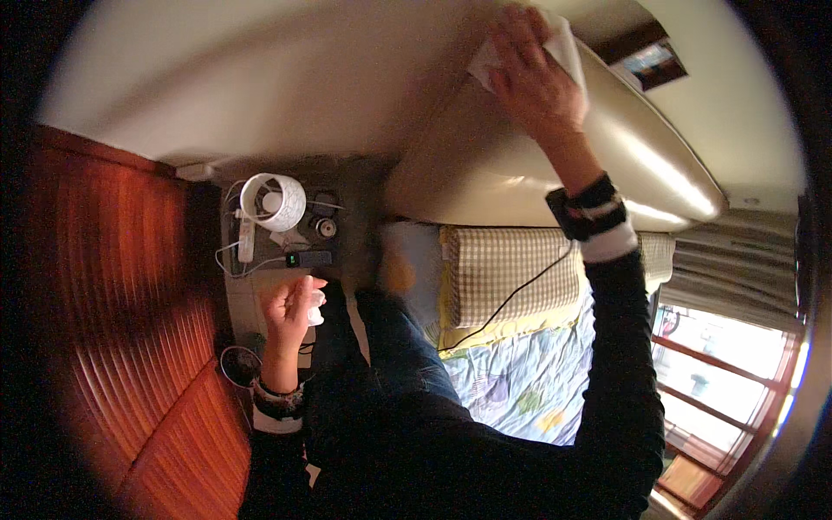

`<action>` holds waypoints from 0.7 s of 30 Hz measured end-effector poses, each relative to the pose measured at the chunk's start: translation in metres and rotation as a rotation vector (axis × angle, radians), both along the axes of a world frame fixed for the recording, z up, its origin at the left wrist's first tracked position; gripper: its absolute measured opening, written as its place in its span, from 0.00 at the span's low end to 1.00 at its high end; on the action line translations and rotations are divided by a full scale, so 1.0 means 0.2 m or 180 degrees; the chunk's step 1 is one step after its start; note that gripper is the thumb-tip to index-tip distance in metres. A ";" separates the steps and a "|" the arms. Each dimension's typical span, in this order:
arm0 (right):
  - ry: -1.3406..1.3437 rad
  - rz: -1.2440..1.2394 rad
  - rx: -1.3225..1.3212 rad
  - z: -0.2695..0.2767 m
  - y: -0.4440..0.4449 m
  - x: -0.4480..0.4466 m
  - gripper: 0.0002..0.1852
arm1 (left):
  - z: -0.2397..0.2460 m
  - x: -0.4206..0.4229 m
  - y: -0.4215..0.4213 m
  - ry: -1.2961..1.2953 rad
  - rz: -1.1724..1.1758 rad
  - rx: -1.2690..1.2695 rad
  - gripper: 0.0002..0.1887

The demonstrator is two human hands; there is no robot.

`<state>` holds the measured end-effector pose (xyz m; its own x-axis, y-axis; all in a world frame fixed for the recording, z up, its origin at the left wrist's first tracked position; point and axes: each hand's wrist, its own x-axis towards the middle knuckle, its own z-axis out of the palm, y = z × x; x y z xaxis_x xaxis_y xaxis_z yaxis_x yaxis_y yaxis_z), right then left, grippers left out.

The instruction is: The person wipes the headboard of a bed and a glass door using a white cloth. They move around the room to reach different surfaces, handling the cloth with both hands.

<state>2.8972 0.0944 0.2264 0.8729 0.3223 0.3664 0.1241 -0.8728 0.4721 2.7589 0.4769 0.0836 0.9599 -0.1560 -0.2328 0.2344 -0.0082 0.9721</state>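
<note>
My right hand (536, 81) is raised at the top, its palm pressing a white cloth or wipe (569, 49) flat near the upper edge of the padded beige headboard (468, 156). The fingers are spread over the cloth. At the left, above the floor beside the bedside table, my left hand (289, 312) is curled around a small crumpled white thing (316, 309), perhaps tissue or thin plastic. Both wrists wear dark bands, and a black cable (513, 296) hangs from the right one.
A white lampshade (276, 201), a power strip (246, 237) and a small device with a green light (309, 259) are on the bedside table. Checked pillow (513, 273) and patterned bedding (520, 383) lie below the headboard. A basket (240, 366) stands left; a window (712, 364) is right.
</note>
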 end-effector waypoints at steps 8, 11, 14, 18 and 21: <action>0.1671 -0.0501 0.2299 -0.67 -0.01 0.10 0.22 | -0.25 0.03 0.17 0.0060 0.0136 0.0008 0.12; 0.2438 -0.0904 0.2321 -1.20 0.02 0.10 0.22 | -0.32 0.04 0.26 0.0015 0.0249 0.0063 0.12; 0.2887 -0.1022 0.2122 -1.59 0.12 0.09 0.23 | -0.35 0.01 0.36 0.0291 0.0630 0.0082 0.14; 0.3140 -0.0848 0.1836 -1.87 0.30 0.09 0.24 | -0.42 -0.01 0.50 0.0375 0.0856 0.0313 0.16; 0.3156 -0.0695 0.1233 -2.03 0.44 0.09 0.26 | -0.50 -0.04 0.53 0.0613 0.1007 0.0439 0.16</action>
